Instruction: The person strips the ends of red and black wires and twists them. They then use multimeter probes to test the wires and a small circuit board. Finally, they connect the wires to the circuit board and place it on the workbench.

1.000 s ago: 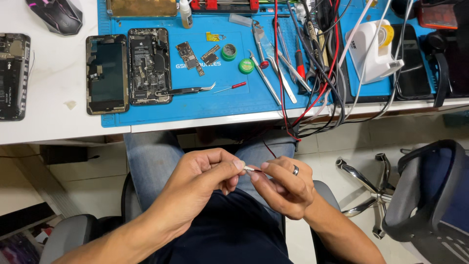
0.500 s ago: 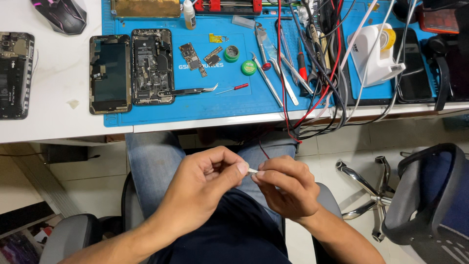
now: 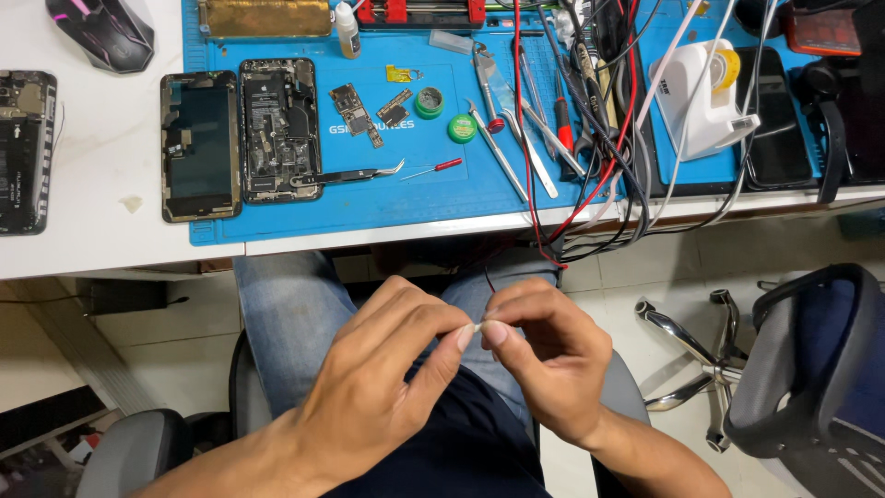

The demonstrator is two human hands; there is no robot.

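While over the lap, left hand (image 3: 383, 387) and right hand (image 3: 544, 360) fingers pinch a small white piece (image 3: 477, 326).

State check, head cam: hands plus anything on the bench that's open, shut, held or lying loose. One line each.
left hand: pinching a small white piece at the fingertips
right hand: pinching the same piece from the other side
opened phone: back off, internals exposed, flat on the blue mat
phone screen: detached, lying beside it
tweezers: lying loose on the mat
green round tin: open
small bottle: upright, capped
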